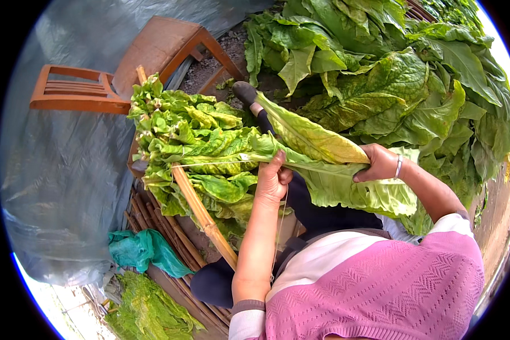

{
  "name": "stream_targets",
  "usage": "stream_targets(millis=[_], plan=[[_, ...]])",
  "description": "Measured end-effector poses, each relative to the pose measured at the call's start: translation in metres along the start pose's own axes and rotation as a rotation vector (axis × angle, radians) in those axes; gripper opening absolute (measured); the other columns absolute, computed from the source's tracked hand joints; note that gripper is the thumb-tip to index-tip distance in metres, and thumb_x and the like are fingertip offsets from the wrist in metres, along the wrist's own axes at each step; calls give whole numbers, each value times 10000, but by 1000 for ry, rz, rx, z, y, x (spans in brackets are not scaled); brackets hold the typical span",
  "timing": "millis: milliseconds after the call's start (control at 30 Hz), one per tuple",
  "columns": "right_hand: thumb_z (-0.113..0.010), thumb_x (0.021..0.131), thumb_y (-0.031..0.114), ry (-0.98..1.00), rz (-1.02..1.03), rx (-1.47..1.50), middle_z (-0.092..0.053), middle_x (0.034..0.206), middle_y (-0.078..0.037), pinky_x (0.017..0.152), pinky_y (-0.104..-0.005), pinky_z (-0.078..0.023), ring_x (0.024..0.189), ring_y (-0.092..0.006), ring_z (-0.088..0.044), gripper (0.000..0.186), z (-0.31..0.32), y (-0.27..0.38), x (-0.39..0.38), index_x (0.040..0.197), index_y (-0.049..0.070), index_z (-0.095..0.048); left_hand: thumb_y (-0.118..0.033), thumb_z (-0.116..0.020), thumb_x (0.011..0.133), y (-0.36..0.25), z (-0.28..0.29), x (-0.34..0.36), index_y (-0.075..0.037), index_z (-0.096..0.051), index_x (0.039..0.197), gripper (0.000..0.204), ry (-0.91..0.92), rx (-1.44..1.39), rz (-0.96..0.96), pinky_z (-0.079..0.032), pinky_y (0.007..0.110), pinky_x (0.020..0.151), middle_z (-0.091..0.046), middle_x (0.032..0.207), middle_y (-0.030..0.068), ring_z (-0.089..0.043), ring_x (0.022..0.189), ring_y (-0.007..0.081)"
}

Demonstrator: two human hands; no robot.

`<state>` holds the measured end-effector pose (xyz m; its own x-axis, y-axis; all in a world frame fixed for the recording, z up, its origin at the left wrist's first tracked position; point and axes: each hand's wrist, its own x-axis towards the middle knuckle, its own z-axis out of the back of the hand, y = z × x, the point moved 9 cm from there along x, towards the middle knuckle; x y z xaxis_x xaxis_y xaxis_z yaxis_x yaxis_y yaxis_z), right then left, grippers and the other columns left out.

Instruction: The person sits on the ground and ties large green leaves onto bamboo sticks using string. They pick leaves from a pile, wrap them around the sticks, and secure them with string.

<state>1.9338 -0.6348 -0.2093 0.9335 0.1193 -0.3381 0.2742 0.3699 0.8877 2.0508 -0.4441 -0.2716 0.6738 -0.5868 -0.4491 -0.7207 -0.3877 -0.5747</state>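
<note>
My right hand (378,162) is closed around large tobacco leaves, a yellowish one (314,133) above a pale green one (345,184). Their stem ends point left, over my left hand (275,178). That hand is in a fist with the thumb raised, gripping a thin string (215,164). The string stretches left to a wooden stick (195,201), and a loose length hangs below the fist. Along the stick hangs a thick bunch of tobacco leaves (204,136), stems bundled at its left side. The stick slants down toward my lap, its lower end hidden behind my left forearm.
A big heap of tobacco leaves (391,90) fills the far right. At the far left, an orange-brown wooden chair (158,48) stands before plastic sheeting (56,187). Several sticks (170,226), a green plastic bag (147,249) and more leaves (147,309) lie at the near left.
</note>
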Motion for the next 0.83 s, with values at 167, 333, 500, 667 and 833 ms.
stream_targets(millis=[167,333,500,667,833], plan=[[-751,622,586,326,-15,-103,-521,1259,-191,954,-383,-431,1124,-284,-525,984,-8,10,39,1335,8,-393,-130,-695,794,-1,-1,-35,-94,-546,1010,265,-47,87,41,-232,173,330,-579,825,8,-298,391,36],[-688,777,372,84,103,-335,-599,1112,-213,910,-332,-440,1037,-272,-579,685,-38,87,119,1293,-7,-444,-132,-681,806,-5,-19,-47,-101,-520,1026,275,-201,285,-24,-176,184,322,-491,734,-32,-280,385,32],[-631,834,266,-18,122,-266,-647,965,-193,837,-326,-449,887,-260,-627,394,-42,107,136,1154,39,-593,-121,-627,830,-27,-5,-65,-89,-507,926,157,-203,270,-163,-204,199,345,-464,683,-30,-293,391,42],[-653,823,216,-9,317,-324,-651,804,-118,698,-322,-480,731,-141,-596,304,-23,139,117,1001,-26,-604,-126,-608,840,-36,9,-73,-65,-503,871,125,-288,360,-252,-206,212,339,-439,623,-23,-296,383,48],[-681,783,343,-87,221,-667,-654,946,-162,804,-347,-480,869,-267,-644,380,-11,125,110,1081,112,-639,-126,-593,848,-40,-12,-48,-50,-529,1057,232,-182,387,-318,-210,213,340,-483,639,-25,-304,366,45]])
